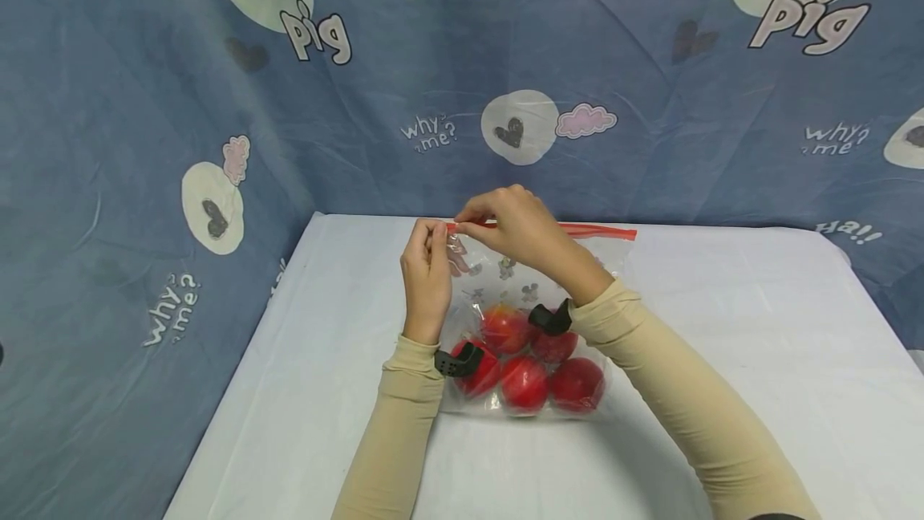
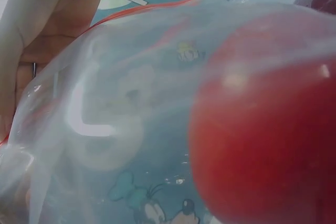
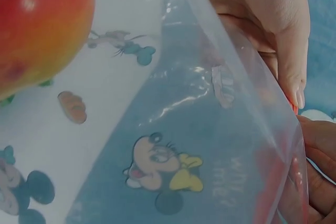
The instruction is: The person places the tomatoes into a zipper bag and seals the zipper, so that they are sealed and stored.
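A clear zip bag (image 1: 505,283) printed with cartoon figures lies on the white table, its red zip strip (image 1: 599,232) along the far edge. Several red round fruits (image 1: 524,383) rest inside; one fruit (image 3: 42,24) shows yellow-orange in the right wrist view. My left hand (image 1: 427,271) pinches the left end of the zip strip. Just beside it, my right hand (image 1: 516,223) pinches the same strip between thumb and fingers, its forearm crossing over the bag. In the left wrist view a large red fruit (image 2: 268,119) fills the right side behind the plastic.
The white-covered table (image 1: 722,327) extends around the bag on both sides. A blue printed cloth (image 1: 404,46) hangs behind the table and along its left side. Black wrist straps (image 1: 459,361) sit over the bag near the fruits.
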Motion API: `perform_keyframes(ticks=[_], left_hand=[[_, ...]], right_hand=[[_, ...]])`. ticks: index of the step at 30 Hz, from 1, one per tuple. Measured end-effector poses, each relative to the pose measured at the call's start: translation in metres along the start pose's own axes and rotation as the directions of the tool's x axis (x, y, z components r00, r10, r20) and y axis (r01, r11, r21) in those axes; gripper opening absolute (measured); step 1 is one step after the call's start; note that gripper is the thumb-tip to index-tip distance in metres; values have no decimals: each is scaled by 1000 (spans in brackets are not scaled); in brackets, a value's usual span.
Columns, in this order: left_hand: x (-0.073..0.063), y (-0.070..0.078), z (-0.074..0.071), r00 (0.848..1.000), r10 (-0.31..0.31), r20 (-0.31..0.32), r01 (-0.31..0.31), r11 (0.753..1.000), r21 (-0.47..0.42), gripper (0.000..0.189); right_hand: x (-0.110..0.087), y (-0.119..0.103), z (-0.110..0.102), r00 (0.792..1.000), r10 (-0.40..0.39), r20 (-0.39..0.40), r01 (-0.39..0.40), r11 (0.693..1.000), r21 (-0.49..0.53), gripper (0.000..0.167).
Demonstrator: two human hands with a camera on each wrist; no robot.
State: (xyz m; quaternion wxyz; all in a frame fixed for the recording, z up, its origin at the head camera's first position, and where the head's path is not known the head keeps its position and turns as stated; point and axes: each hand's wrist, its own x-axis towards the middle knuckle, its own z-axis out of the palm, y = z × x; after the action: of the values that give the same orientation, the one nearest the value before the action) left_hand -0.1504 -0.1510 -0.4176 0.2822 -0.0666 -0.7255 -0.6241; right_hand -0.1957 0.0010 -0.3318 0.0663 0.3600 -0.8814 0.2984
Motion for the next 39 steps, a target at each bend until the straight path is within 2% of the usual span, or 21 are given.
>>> perform_keyframes(ticks=[8, 18, 21, 28, 39], left_hand=[[0, 1, -1, 1000, 3, 9, -3, 1000, -23, 36], [0, 3, -2, 999, -12, 31, 13, 999, -36, 25], [0, 8, -2, 999, -9, 35, 10, 999, -32, 24], [-3, 34, -2, 999, 40, 23, -40, 999, 12, 18], [-5, 36, -2, 1000, 25, 18, -25, 999, 23, 20]], right_hand=[[-2, 3, -1, 1000, -2, -3, 2, 1000, 18, 14], [0, 3, 0, 1000, -18, 22, 17, 998, 54, 15], [-1, 3, -1, 999, -18, 32, 17, 998, 54, 15], [-2, 5, -2, 999, -29, 23, 28, 999, 47, 14], [-4, 9, -6, 998, -30, 54, 27, 998, 50, 15]])
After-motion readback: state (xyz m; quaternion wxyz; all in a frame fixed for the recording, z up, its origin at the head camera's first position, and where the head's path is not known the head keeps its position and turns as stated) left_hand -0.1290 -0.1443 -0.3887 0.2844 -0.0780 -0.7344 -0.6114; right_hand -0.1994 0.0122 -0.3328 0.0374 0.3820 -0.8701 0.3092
